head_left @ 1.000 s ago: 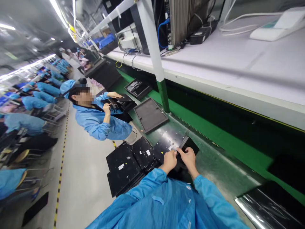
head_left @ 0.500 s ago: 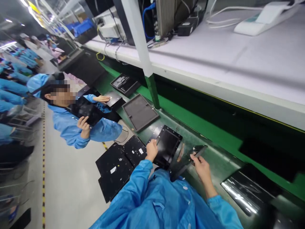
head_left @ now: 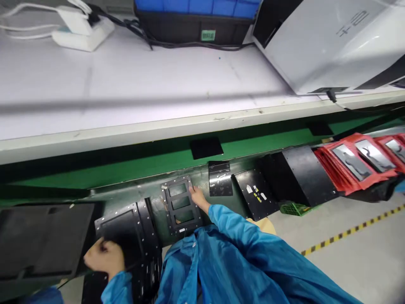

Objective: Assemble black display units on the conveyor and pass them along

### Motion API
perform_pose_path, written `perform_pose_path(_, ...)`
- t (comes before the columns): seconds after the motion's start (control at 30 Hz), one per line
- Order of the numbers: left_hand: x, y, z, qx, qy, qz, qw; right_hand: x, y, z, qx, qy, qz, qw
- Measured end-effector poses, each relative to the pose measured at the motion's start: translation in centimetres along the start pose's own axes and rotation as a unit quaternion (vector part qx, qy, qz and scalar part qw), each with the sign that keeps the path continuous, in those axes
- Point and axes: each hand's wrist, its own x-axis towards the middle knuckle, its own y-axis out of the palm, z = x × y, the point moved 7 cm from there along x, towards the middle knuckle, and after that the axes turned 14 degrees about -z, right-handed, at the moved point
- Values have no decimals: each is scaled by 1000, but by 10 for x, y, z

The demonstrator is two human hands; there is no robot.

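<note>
My right hand [head_left: 199, 199] pinches the upper right edge of a black frame panel [head_left: 174, 204] with three rectangular openings. The panel lies nearly flat over the green bench, close to my body. My left hand [head_left: 105, 256], smeared by motion, is curled in front of a stack of black panels [head_left: 120, 228] with light dots along their rims. Whether its fingers hold anything cannot be made out. To the right of the frame panel lies a glossy black sheet [head_left: 220, 179].
A dark tray [head_left: 41, 236] lies at left. Rightward along the bench are a black panel with stickers [head_left: 255, 194], larger black plates [head_left: 308, 171] and red padded sleeves [head_left: 356, 162]. A white shelf [head_left: 174, 93] runs above, carrying a blue-and-black bin [head_left: 193, 25] and a white machine [head_left: 332, 46].
My view has swung right, taking the co-worker out of sight. The panel in my right hand was tilted and now lies nearly flat. My left hand has left the panel it was touching.
</note>
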Motion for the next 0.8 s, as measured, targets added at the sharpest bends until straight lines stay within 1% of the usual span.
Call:
perform_pose_path(0.03,-18,15,-28,-40,40,43,998,3,-3,1,-72,-12,0,997)
perform_pose_path(0.07,-40,32,-59,-80,74,104,989,9,-7,6,-134,-27,12,990)
perform_pose_path(0.1,-64,51,-90,-109,99,173,974,19,-13,13,-183,-45,27,982)
perform_pose_path(0.13,-88,70,-116,-115,110,241,957,34,-23,23,-208,-57,36,976)
perform_pose_path(0.17,-110,88,-136,-93,112,288,947,54,-36,33,-219,-61,32,973)
perform_pose_path(0.2,-128,104,-150,-57,109,322,939,78,-54,44,-220,-59,13,974)
perform_pose_path(0.23,-142,117,-158,-15,103,344,933,106,-76,54,-223,-53,-23,973)
perform_pose_path(0.3,-160,136,-164,49,94,359,927,161,-124,70,-245,-35,-126,961)
perform_pose_path(0.33,-164,141,-164,64,94,362,925,185,-146,74,-265,-16,-184,946)
perform_pose_path(0.37,-167,145,-164,67,98,363,924,206,-162,75,-284,5,-223,932)
perform_pose_path(0.4,-169,146,-164,64,106,364,923,223,-172,74,-304,27,-244,920)
perform_pose_path(0.43,-171,147,-165,58,118,364,922,237,-175,71,-322,46,-248,913)
perform_pose_path(0.47,-172,146,-167,53,129,364,921,248,-173,68,-335,61,-239,909)
perform_pose_path(0.53,-175,143,-171,46,149,361,920,263,-161,62,-349,89,-212,909)
perform_pose_path(0.6,-176,141,-175,42,155,361,919,272,-149,58,-348,120,-192,910)
perform_pose_path(0.67,-176,141,-178,36,149,364,919,278,-143,57,-346,145,-179,909)
perform_pose_path(0.73,-174,142,-177,25,136,371,918,284,-144,59,-344,150,-172,911)
perform_pose_path(0.8,-171,141,-175,13,119,378,918,290,-148,62,-309,139,-164,926)
